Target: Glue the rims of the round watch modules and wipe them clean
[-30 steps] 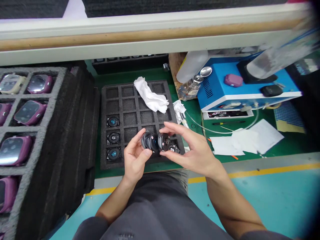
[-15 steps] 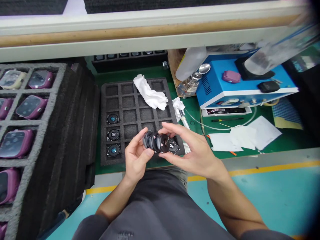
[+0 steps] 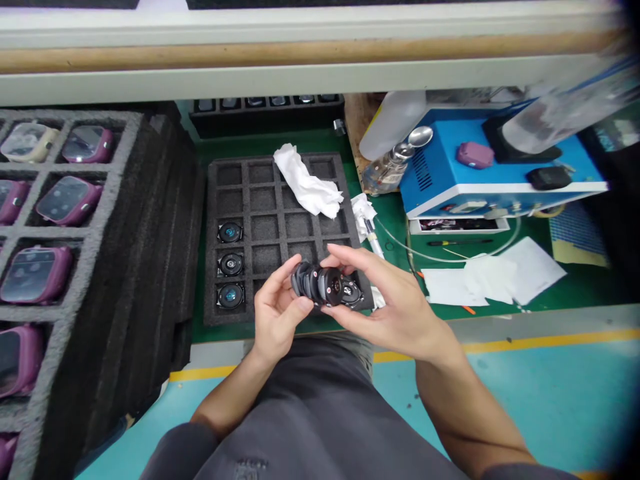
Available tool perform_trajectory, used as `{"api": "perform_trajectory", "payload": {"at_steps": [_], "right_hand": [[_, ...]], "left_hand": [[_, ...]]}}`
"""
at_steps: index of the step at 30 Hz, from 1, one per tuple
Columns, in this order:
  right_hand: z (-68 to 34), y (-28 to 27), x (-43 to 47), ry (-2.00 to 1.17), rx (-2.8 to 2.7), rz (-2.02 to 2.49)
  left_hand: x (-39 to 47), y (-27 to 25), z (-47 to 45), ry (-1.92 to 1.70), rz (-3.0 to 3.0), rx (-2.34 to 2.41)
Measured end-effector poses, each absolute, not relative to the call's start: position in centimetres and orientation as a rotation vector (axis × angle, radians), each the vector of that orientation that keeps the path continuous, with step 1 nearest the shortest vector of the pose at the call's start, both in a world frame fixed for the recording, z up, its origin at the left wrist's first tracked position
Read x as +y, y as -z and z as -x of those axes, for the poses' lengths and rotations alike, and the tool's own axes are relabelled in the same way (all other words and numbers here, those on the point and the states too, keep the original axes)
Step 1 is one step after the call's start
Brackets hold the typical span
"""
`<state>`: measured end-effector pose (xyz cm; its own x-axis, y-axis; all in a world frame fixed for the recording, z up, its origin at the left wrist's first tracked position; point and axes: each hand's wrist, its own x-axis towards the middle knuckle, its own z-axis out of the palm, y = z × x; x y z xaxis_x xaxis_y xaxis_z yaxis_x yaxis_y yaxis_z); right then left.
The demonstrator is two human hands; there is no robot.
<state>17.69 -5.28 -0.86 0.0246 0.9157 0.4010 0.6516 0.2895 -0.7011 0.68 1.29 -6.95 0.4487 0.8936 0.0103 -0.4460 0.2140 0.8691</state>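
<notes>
Item 1: a row of round black watch pieces [image 3: 307, 283], face to face, held over the front part of a grey foam tray [image 3: 213, 240]. I count several; the exact number is hard to read.
Item 2: left hand [image 3: 274, 319], fingers and thumb grasping the row at its left end.
Item 3: right hand [image 3: 400, 307], fingers above and thumb below, clasping the round piece at the row's right end.
Item 4: three round black watches [image 3: 231, 265], one to a compartment, down the tray's left column; another round watch [image 3: 352, 293] at its front right, partly behind my right hand.
Item 5: white cloth or tissue [image 3: 309, 187], crumpled, across the tray's far compartments.
Item 6: green worktop [image 3: 240, 145] beneath the tray. To the right on it, a blue machine [image 3: 440, 160] with a purple watch case [image 3: 475, 155] on top, and white papers [image 3: 493, 277] in front.
Item 7: to the left, a foam tray of purple-cased watches [image 3: 70, 200], topping a dark stack.
</notes>
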Motion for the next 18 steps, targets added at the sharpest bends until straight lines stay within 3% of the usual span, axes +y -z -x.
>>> {"api": "perform_trajectory", "payload": {"at_steps": [18], "right_hand": [[-17.39, 1.06, -5.27, -0.414, -1.699, 1.465]], "left_hand": [[1.33, 6.81, -0.59, -1.025, -0.941, 0.564]]}}
